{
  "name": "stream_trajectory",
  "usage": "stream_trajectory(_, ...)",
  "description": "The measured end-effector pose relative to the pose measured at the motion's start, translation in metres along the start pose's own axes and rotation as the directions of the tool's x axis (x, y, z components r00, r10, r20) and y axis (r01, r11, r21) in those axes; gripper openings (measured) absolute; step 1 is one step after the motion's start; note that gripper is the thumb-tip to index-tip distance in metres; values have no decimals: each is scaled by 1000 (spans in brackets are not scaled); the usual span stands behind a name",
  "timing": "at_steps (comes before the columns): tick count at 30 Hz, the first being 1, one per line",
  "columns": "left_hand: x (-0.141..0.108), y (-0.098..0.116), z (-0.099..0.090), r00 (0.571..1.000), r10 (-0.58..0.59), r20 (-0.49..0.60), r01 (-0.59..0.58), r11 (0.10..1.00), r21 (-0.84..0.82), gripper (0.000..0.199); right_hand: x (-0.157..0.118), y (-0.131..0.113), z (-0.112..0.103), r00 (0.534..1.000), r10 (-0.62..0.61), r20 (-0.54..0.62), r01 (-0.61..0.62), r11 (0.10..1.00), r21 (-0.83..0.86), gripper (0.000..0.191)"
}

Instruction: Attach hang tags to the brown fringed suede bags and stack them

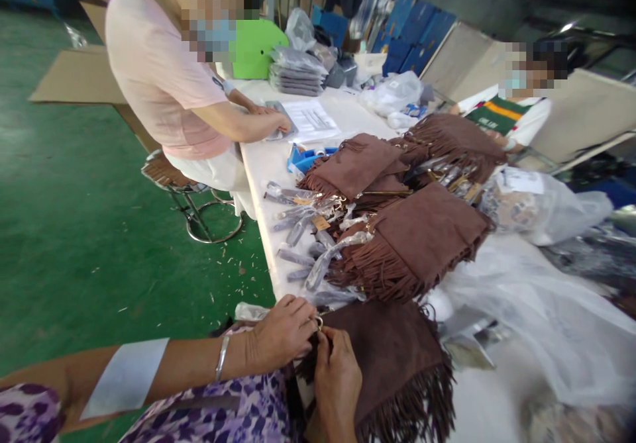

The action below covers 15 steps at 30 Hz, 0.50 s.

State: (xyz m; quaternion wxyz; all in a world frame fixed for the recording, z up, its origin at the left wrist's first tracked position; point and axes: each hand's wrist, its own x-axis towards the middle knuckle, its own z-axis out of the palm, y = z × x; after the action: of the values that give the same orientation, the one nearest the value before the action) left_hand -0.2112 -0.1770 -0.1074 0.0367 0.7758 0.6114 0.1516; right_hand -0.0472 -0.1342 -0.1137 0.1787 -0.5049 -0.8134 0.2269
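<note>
A dark brown fringed bag lies at the table's near edge, close to my body. At its upper left corner my left hand, with a silver bangle at the wrist, has its fingers closed at a gold metal ring. My right hand pinches the same ring from the other side, thumb and finger together. My fingers hide part of the ring and whatever is attached to it. Just beyond lies a stack of similar brown fringed bags, with plastic-wrapped straps trailing to the left.
A white table carries more fringed bags, a blue tool, paper sheets and clear plastic bags. One person in pink stands at the far left side; another is at the right. A stool stands on the green floor.
</note>
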Motion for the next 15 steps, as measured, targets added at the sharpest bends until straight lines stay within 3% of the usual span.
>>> stream_trajectory(5,6,0,21,998,21,-57,-17,997,70,13,-2,-1,-2,1000,15,-12,-15,1000,20,30)
stream_trajectory(15,1,-8,19,979,151,-136,-161,985,-68,10,-2,-2,-4,1000,30,7,-30,999,16,25)
